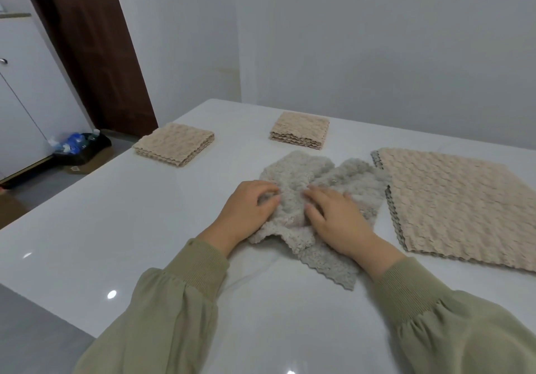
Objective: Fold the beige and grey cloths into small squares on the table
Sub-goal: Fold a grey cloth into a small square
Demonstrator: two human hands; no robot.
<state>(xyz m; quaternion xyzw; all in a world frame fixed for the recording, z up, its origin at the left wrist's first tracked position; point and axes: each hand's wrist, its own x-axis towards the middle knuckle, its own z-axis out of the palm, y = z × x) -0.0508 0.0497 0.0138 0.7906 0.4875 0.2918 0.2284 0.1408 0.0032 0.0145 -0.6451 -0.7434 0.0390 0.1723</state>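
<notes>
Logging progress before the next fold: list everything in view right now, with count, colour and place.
grey cloth: one, grey, crumpled at table centre
left folded square: one, beige, table's far left
right folded square: one, beige, table's far middle
flat cloth stack: count unclear, beige over grey, table right
table: one, white
door: one, dark brown, back left
cabinet: one, white, far left
cardboard box: one, brown, floor at left
left hand: one, grips grey cloth
right hand: one, rests on grey cloth
sleeves: two, olive green

I can slide left over the table (95, 228). A cloth pile (464, 208) blocks my right. A left stack (174, 144) and right stack (300, 130) sit ahead.
</notes>
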